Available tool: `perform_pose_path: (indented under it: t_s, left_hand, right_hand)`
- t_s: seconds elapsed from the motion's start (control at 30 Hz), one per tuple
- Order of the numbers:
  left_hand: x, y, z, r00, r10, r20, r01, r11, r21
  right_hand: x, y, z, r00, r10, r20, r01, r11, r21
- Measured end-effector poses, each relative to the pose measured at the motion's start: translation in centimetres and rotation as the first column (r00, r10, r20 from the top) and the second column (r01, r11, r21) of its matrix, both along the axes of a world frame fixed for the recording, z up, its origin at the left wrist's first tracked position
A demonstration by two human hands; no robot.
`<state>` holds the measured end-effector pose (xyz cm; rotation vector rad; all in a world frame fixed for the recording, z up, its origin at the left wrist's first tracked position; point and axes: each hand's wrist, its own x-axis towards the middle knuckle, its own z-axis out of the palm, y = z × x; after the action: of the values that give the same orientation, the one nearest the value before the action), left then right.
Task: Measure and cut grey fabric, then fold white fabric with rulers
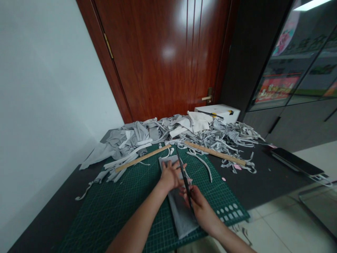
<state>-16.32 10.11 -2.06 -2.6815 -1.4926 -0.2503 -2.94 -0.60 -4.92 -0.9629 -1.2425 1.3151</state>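
A folded piece of grey fabric lies lengthwise on the green cutting mat. My left hand rests over its upper part, fingers spread. My right hand is closed around a long, thin dark strip, which looks like a ruler seen on edge. The strip slants across the fabric, its far tip pointing toward the door. Some of the right fingers are hidden behind it. A narrow pale offcut curves over the mat to the right of the fabric.
Behind the mat spreads a heap of grey and white fabric scraps. Two wooden strips lie angled before it. A white box stands at the back right, and a dark flat device sits at the table's right edge.
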Motion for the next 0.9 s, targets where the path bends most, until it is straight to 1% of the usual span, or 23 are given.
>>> perform_pose_path:
  t_s: [0.07,0.13,0.23,0.27,0.37,0.4,0.47,0.6,0.7,0.8,0.9]
  left_hand:
    - [0.0,-0.1,-0.5,0.999,-0.019,0.026,0.017,0.998,0.055]
    - [0.1,-0.1,-0.9,0.999,-0.037,0.021,0.036,0.998,0.059]
    - [0.3,0.3,-1.4,1.000,-0.022,0.014,0.022,0.999,0.032]
    - [0.4,0.4,-1.5,1.000,-0.013,0.018,0.013,0.999,0.031]
    - [0.5,0.6,-1.3,0.999,-0.021,0.045,0.019,0.999,0.044]
    - [0.6,0.5,-1.1,0.998,-0.029,0.057,0.026,0.999,0.044]
    - [0.9,0.3,-0.7,0.997,-0.030,0.073,0.027,0.999,0.039]
    - [2.0,-0.5,-0.2,0.994,0.065,0.086,-0.066,0.998,0.004]
    - [2.9,-1.4,-0.6,0.989,0.111,0.103,-0.109,0.994,-0.027]
    - [3.3,-2.3,-1.2,0.990,0.103,0.096,-0.100,0.994,-0.037]
    - [3.2,-3.0,-1.4,0.996,0.069,0.058,-0.064,0.993,-0.097]
  right_hand:
    - [0.2,-0.9,-1.0,0.998,-0.051,0.033,0.052,0.998,-0.025]
    - [1.3,-1.4,-1.5,0.995,-0.095,0.038,0.097,0.994,-0.052]
    - [3.6,-1.8,-1.2,0.984,-0.168,0.050,0.171,0.983,-0.072]
    - [4.3,-1.9,-0.9,0.982,-0.175,0.065,0.180,0.980,-0.088]
    - [5.6,-2.1,-0.3,0.989,-0.125,0.078,0.136,0.978,-0.159]
    - [5.8,-2.2,-0.3,0.992,-0.113,0.061,0.122,0.977,-0.174]
    - [5.7,-2.3,-0.6,0.991,-0.132,0.019,0.133,0.975,-0.177]
    - [5.3,-2.7,-1.8,0.983,-0.183,-0.011,0.180,0.974,-0.137]
    - [5.4,-2.8,-2.2,0.979,-0.204,-0.025,0.199,0.970,-0.138]
    - [5.5,-2.8,-2.1,0.978,-0.199,-0.055,0.189,0.971,-0.146]
    - [5.5,-2.8,-2.0,0.978,-0.192,-0.077,0.180,0.974,-0.137]
